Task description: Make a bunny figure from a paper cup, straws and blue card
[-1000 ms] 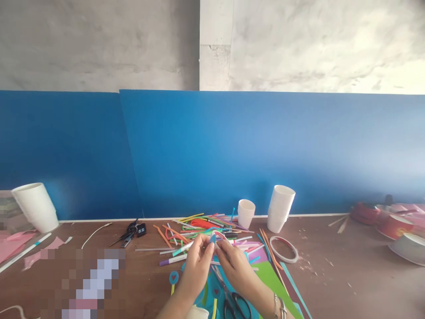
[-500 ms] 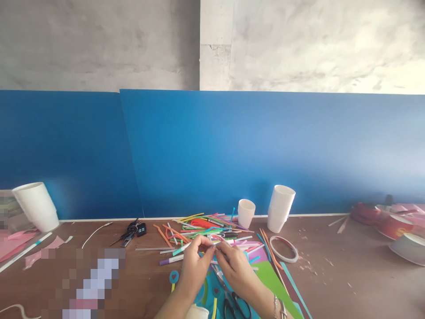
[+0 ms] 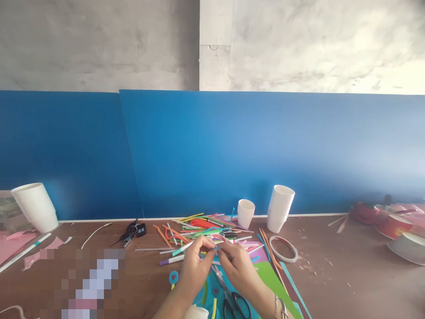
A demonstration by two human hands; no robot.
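Fingertips almost meeting, my left hand (image 3: 195, 266) and my right hand (image 3: 239, 266) both pinch a small blue piece (image 3: 216, 248), mostly covered by the fingers. Under them lie black-handled scissors (image 3: 227, 290) with blades toward the wrists' gap, on blue sheets. Beside my left wrist is a blue disc with a heart (image 3: 173, 277) on a yellow stem; a second heart disc (image 3: 215, 291) shows between my forearms. A white paper cup (image 3: 196, 313) is partly visible at the bottom edge. Green paper (image 3: 272, 283) extends under my right forearm.
Colored straws, sticks and markers (image 3: 199, 225) are heaped behind my hands. White cups stand singly (image 3: 246, 213) and stacked (image 3: 280, 209) near the blue partition (image 3: 232, 155). A tape roll (image 3: 283, 249) lies right, keys (image 3: 131, 232) left, another cup stack (image 3: 35, 207) far left, bowls (image 3: 395, 226) far right.
My fingers have shifted slightly, and more of the small blue piece now shows between the fingertips. The rest of the table looks the same.
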